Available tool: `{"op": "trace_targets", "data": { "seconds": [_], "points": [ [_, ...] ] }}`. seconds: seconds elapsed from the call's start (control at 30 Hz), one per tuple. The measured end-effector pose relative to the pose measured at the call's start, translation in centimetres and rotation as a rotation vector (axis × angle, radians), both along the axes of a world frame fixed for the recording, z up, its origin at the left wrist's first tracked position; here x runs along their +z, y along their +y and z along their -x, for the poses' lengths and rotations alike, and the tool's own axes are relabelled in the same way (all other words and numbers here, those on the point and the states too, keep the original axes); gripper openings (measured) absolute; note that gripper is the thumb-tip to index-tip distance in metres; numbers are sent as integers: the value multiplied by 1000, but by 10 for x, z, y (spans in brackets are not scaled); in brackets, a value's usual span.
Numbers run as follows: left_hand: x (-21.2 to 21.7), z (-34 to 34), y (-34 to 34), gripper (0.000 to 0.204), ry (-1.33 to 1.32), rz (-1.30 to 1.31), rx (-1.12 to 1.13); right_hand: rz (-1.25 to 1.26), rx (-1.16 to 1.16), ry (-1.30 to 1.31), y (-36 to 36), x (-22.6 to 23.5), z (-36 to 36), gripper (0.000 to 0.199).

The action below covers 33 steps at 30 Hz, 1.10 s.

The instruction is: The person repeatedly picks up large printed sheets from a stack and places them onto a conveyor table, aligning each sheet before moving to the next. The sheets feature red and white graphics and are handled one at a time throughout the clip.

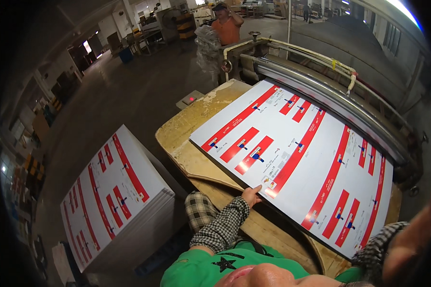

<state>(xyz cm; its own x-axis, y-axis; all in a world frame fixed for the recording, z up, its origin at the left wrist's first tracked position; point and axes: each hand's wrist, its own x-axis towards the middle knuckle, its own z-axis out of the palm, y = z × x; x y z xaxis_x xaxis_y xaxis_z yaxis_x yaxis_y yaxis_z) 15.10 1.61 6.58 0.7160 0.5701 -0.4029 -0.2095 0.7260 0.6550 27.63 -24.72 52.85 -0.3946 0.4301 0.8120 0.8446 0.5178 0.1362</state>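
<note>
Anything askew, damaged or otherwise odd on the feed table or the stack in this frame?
The wooden table top is worn, with pale chipped patches near its far corner. The printed sheet lies skewed across it, the left hand at its near edge. The stack of sheets beside it looks neatly squared. The right hand is not clearly visible.

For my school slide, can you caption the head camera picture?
Left hand touching the edge of a big red-and-white printed sheet on a worn wooden table.

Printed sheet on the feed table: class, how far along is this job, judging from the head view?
Done: one printed sheet lies flat on the wooden table against the roller. In hand: the left hand touches its near edge; the right hand is unclear. Left: a tall stack of sheets waits beside the table.
</note>
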Motion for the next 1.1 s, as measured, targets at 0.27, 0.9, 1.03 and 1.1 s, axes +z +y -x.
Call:
{"op": "trace_targets", "data": {
  "seconds": [0.27,0.9,1.03,1.1],
  "points": [
    [-13,-1,9,38,103,-123,-48,1009,-392,344,100,-261,-72,60],
    [-59,-7,19,26,249,87,172,982,-421,602,95,-296,-57,28],
    [-98,-2,23,26,504,-3,198,1119,-394,647,92,-345,-49,34],
    [-101,-6,21,26,538,-35,175,1110,-388,646,89,-380,-57,36]
  ]
}}
